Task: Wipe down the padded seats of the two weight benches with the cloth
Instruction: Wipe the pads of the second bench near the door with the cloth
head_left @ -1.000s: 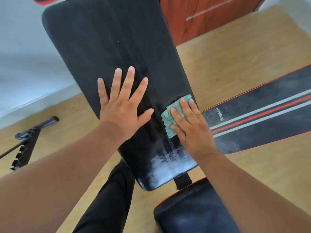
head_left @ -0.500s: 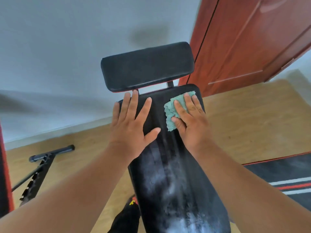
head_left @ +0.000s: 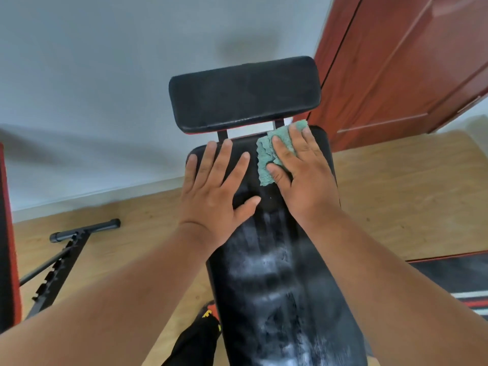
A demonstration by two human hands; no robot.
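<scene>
Pressing green cloth [head_left: 266, 159] onto far end of black bench pad [head_left: 277, 286] with flat, straight-fingered right hand [head_left: 303, 180]; resting spread, flat left hand [head_left: 214, 196] just beside.

Bare forearms [head_left: 124, 283] run to the broad left hand [head_left: 214, 196] and right hand [head_left: 303, 180], both short-nailed, above a black trouser leg [head_left: 192, 344] with yellow print [head_left: 208, 314].

cloth [head_left: 266, 161] on bench pad [head_left: 277, 286], headrest [head_left: 243, 93] behind

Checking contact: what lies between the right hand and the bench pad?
The green cloth, flat under the right hand on the bench pad; head view.
</scene>
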